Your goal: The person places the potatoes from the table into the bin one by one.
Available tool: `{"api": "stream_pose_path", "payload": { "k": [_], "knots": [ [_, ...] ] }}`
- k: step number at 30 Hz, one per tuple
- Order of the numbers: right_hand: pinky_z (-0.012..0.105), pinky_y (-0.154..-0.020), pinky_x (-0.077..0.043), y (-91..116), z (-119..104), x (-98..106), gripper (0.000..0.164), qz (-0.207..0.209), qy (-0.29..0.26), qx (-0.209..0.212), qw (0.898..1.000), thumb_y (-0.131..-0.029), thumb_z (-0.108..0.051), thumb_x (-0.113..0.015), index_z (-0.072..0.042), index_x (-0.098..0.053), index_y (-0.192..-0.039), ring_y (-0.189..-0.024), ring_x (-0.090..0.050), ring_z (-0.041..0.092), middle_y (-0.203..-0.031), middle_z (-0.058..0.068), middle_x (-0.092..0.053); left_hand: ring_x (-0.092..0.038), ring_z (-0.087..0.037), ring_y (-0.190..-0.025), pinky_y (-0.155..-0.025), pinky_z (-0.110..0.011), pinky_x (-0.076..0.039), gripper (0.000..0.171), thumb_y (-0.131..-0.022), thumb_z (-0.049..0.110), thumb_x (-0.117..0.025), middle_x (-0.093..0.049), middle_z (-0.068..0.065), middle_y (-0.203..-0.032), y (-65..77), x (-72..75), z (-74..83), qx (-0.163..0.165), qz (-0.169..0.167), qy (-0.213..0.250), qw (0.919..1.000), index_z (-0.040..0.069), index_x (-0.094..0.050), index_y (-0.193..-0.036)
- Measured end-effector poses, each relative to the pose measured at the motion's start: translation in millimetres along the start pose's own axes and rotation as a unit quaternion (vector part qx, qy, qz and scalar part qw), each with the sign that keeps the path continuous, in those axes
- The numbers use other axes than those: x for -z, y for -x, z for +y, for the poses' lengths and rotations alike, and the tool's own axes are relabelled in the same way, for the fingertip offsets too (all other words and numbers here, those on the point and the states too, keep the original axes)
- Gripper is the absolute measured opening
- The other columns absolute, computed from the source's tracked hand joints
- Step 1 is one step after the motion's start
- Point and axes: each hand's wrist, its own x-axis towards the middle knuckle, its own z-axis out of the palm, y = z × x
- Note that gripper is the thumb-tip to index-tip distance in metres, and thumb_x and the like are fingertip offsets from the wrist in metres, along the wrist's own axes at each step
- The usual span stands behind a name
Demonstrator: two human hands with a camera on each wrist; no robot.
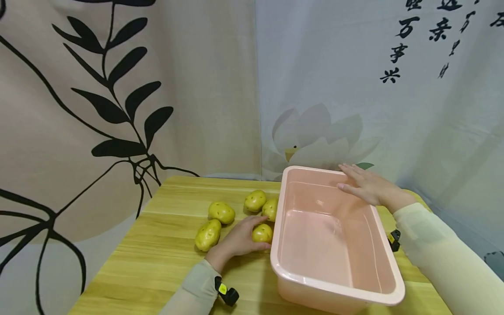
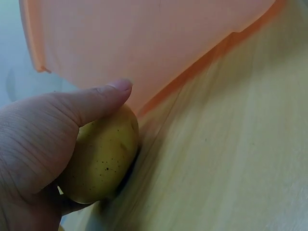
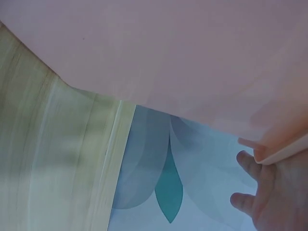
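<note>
A yellow potato [image 2: 103,156] lies in my left hand [image 1: 241,236], thumb over its top and fingers around its far side. In the head view that potato sits right beside the left wall of a pink plastic tub [image 1: 281,262]. My right hand [image 1: 370,187] rests over the tub's far right corner, fingers stretched along the rim and thumb on the inner side. Its fingertips [image 3: 248,163] show past the rim in the right wrist view. No contents show inside the tub.
More potatoes lie left of the tub: one at the back [image 1: 255,201], one against the tub wall [image 1: 270,209], and two to the left, a rounder potato [image 1: 222,212] and a longer potato [image 1: 208,235]. The wooden table [image 1: 157,258] ends at a printed curtain [image 1: 220,87].
</note>
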Motion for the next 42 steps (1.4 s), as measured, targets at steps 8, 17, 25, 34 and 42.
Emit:
{"api": "stream_pose_path", "payload": {
  "k": [8,17,25,34,42],
  "knots": [
    [0.066,-0.108,-0.014,-2.9,-3.5,1.3,0.080,-0.008,0.008,-0.004,1.000,-0.096,-0.064,-0.033,-0.016,-0.011,-0.156,-0.144,-0.008,0.039,-0.160,0.013,-0.009,-0.042,-0.027,-0.132,-0.107,-0.046,-0.034,0.085,-0.073,0.047,-0.081,-0.047,-0.007,-0.144,-0.6,-1.1,-1.1,-0.008,-0.001,0.001,1.0000,0.020,-0.045,-0.144],
    [0.066,-0.107,-0.014,-1.1,-4.3,1.4,0.080,-0.010,-0.002,-0.006,1.000,-0.096,-0.063,-0.035,-0.015,-0.010,-0.156,-0.144,-0.009,0.040,-0.160,0.014,-0.009,-0.045,-0.024,-0.129,-0.106,-0.043,-0.036,0.086,-0.071,0.047,-0.082,-0.049,-0.005,-0.141,-3.6,-5.0,-0.8,-0.007,-0.004,-0.026,0.9996,0.022,-0.045,-0.144],
    [0.066,-0.107,-0.013,-3.6,-4.9,1.2,0.080,-0.010,-0.003,-0.006,1.000,-0.096,-0.063,-0.034,-0.015,-0.009,-0.156,-0.144,-0.009,0.041,-0.160,0.015,-0.009,-0.047,-0.022,-0.127,-0.106,-0.040,-0.037,0.082,-0.068,0.044,-0.085,-0.054,-0.003,-0.136,-3.4,-6.0,-3.4,-0.016,0.007,-0.031,0.9994,0.019,-0.051,-0.139],
    [0.067,-0.106,-0.014,-3.3,-6.1,1.6,0.080,-0.013,-0.002,-0.007,1.000,-0.096,-0.063,-0.034,-0.015,-0.009,-0.156,-0.143,-0.009,0.042,-0.159,0.016,-0.009,-0.052,-0.020,-0.122,-0.102,-0.038,-0.042,0.077,-0.069,0.046,-0.083,-0.058,0.000,-0.132,-2.7,-6.5,-4.0,-0.012,0.024,-0.035,0.9990,0.018,-0.055,-0.135],
    [0.067,-0.106,-0.015,-3.0,-5.5,-0.1,0.081,-0.009,-0.001,-0.007,1.000,-0.096,-0.063,-0.034,-0.014,-0.010,-0.156,-0.143,-0.010,0.042,-0.159,0.017,-0.009,-0.056,-0.018,-0.113,-0.096,-0.036,-0.046,0.068,-0.071,0.038,-0.078,-0.059,-0.003,-0.127,-1.7,-6.0,-4.6,-0.013,0.050,-0.029,0.9982,0.015,-0.055,-0.131]
  ]
}}
